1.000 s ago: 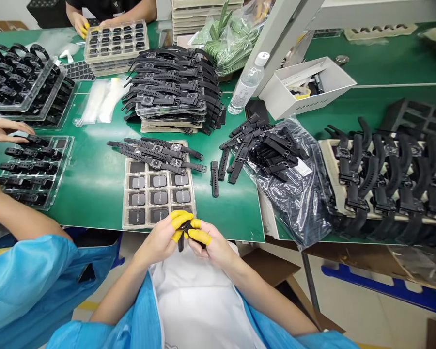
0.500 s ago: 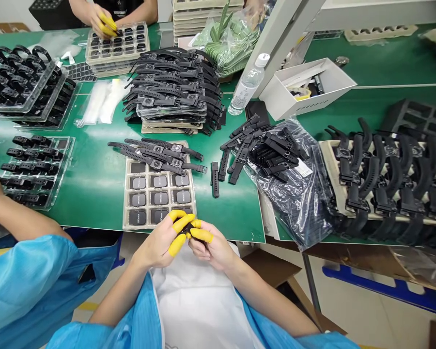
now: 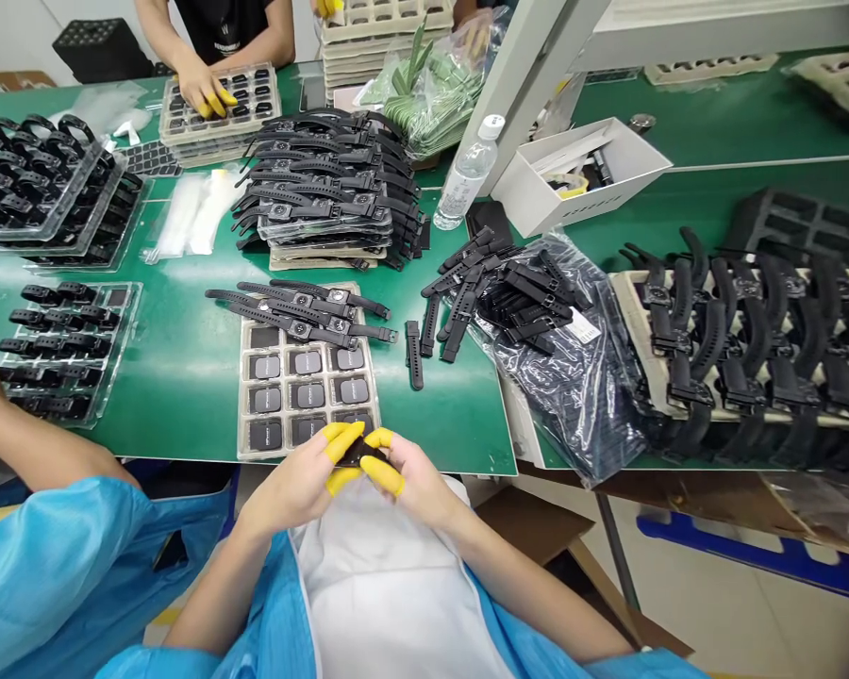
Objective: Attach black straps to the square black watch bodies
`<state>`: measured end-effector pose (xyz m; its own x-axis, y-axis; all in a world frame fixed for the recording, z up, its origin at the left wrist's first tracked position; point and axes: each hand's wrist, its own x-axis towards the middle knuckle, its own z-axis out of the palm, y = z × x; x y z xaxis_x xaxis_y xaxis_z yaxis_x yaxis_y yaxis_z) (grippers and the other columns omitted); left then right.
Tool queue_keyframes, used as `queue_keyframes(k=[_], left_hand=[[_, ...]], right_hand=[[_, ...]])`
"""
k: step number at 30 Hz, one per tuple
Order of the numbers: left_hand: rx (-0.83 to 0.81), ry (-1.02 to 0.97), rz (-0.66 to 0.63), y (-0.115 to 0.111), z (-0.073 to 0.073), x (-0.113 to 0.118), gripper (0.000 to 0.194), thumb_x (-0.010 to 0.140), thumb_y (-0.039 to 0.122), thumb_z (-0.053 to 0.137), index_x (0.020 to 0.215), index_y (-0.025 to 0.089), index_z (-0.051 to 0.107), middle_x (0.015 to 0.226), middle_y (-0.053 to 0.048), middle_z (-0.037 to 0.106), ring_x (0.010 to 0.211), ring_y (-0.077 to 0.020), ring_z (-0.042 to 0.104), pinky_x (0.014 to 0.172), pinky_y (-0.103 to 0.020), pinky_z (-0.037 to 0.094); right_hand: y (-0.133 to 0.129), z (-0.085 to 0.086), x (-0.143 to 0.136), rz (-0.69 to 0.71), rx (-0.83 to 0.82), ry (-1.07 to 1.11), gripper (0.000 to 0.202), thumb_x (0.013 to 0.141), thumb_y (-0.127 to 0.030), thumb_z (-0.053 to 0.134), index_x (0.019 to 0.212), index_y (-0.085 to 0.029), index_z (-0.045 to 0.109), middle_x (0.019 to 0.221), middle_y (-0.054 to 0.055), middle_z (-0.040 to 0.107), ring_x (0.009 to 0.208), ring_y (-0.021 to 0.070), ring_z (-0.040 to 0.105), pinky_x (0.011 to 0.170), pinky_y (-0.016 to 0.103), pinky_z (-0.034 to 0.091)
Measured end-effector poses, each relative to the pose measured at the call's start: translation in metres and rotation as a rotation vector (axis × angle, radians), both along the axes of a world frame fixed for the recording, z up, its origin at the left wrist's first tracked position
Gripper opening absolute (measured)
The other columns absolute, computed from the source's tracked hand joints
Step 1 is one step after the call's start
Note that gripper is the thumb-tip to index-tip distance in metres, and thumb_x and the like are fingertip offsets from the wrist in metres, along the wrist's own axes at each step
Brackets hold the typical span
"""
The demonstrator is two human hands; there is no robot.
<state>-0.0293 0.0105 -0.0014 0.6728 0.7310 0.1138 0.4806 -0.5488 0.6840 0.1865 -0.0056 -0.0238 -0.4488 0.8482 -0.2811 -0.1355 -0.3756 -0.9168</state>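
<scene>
Black watch part (image 3: 354,455) is lower centre of frame, pinched btwn our L hand (image 3: 303,481) & R hand (image 3: 419,483), both closed on it. It's small, glossy, held by fingertips (image 3: 383,476) at the worktop (image 3: 459,424) edge, so a slip could drop it on our apron (image 3: 382,575). Centre-left: watches w/ straps (image 3: 301,327) overhang the tray (image 3: 242,415); a bump might slide 'em off.

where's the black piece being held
Head view, below and left of centre: the black piece is between left hand and right hand, with the tray just beyond.
</scene>
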Motion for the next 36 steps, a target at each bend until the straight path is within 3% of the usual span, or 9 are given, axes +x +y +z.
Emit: queue_keyframes(k=[4, 10, 16, 19, 23, 29, 33, 34, 36], left_hand=[[0.156, 0.253, 0.047, 0.015, 0.01, -0.026, 0.047, 0.098, 0.007, 0.044, 0.143, 0.017, 0.052, 0.122, -0.013, 0.071, 0.111, -0.0252, 0.069, 0.091, -0.037, 0.06], [0.269, 0.524, 0.008, 0.056, 0.034, -0.063, 0.031, 0.096, 0.008, 0.047, 0.108, 0.019, 0.074, 0.096, -0.009, 0.075, 0.091, -0.025, 0.067, 0.084, -0.038, 0.056], [0.056, 0.603, 0.192, 0.138, 0.044, -0.11, 0.035, 0.095, 0.019, 0.044, 0.111, 0.019, 0.074, 0.113, -0.012, 0.074, 0.103, -0.0277, 0.067, 0.093, -0.039, 0.053], [-0.157, 0.666, 0.276, 0.176, 0.04, -0.124, 0.032, 0.093, 0.023, 0.044, 0.106, 0.019, 0.072, 0.113, -0.01, 0.076, 0.101, -0.0261, 0.069, 0.09, -0.035, 0.053], [-0.206, 0.696, 0.349, 0.202, 0.031, -0.126, 0.022, 0.094, 0.026, 0.047, 0.104, 0.021, 0.066, 0.101, -0.007, 0.077, 0.086, -0.0234, 0.07, 0.076, -0.031, 0.051], [-0.075, 0.748, 0.564, 0.204, 0.025, -0.125, 0.017, 0.093, 0.032, 0.059, 0.103, 0.019, 0.061, 0.107, -0.014, 0.072, 0.101, -0.0308, 0.066, 0.087, -0.039, 0.049], [0.165, 0.65, 0.758, 0.176, 0.024, -0.096, 0.023, 0.099, 0.033, 0.052, 0.107, 0.014, 0.062, 0.116, -0.019, 0.065, 0.116, -0.0352, 0.057, 0.097, -0.047, 0.047], [0.214, 0.582, 0.731, 0.164, 0.022, -0.08, 0.022, 0.101, 0.031, 0.05, 0.105, 0.015, 0.064, 0.111, -0.016, 0.066, 0.112, -0.0317, 0.058, 0.096, -0.044, 0.048], [0.233, 0.497, 0.453, 0.14, 0.018, -0.042, 0.023, 0.103, 0.029, 0.048, 0.104, 0.017, 0.067, 0.109, -0.012, 0.069, 0.109, -0.0265, 0.059, 0.096, -0.039, 0.048]], right_hand=[[0.01, 0.005, 0.016, 0.145, 0.426, -0.47, 0.018, 0.098, -0.038, 0.06, 0.097, -0.02, 0.064, 0.088, 0.006, 0.072, 0.074, 0.0199, 0.063, 0.068, 0.031, 0.045], [0.043, 0.007, 0.04, 0.197, 0.61, -0.765, 0.027, 0.106, -0.035, 0.045, 0.11, -0.021, 0.067, 0.096, 0.008, 0.075, 0.08, 0.023, 0.067, 0.071, 0.033, 0.049], [0.108, -0.026, 0.086, -0.116, 0.906, -1.232, 0.039, 0.096, -0.022, 0.052, 0.132, -0.01, 0.062, 0.137, 0.025, 0.06, 0.133, 0.0409, 0.049, 0.104, 0.054, 0.046], [0.128, -0.046, 0.107, -0.057, 0.94, -1.243, 0.043, 0.091, -0.018, 0.055, 0.133, -0.012, 0.062, 0.144, 0.022, 0.058, 0.137, 0.0403, 0.047, 0.107, 0.056, 0.044], [0.134, -0.057, 0.116, -0.078, 0.954, -1.201, 0.04, 0.094, -0.026, 0.055, 0.132, -0.016, 0.063, 0.142, 0.019, 0.063, 0.131, 0.039, 0.053, 0.101, 0.056, 0.046], [0.132, -0.061, 0.111, -0.13, 1.029, -1.205, 0.034, 0.099, -0.027, 0.05, 0.125, -0.016, 0.068, 0.134, 0.019, 0.069, 0.126, 0.0383, 0.058, 0.098, 0.055, 0.046], [0.135, -0.063, 0.111, -0.299, 0.99, -1.062, 0.032, 0.101, -0.026, 0.045, 0.12, -0.016, 0.069, 0.122, 0.019, 0.074, 0.115, 0.0345, 0.066, 0.096, 0.051, 0.049], [0.136, -0.061, 0.111, -0.373, 0.964, -1.002, 0.031, 0.101, -0.027, 0.045, 0.119, -0.016, 0.069, 0.121, 0.019, 0.074, 0.114, 0.0335, 0.067, 0.096, 0.051, 0.05], [0.137, -0.056, 0.112, -0.56, 0.884, -0.872, 0.03, 0.102, -0.031, 0.046, 0.116, -0.017, 0.068, 0.118, 0.018, 0.075, 0.111, 0.031, 0.069, 0.098, 0.049, 0.052]])
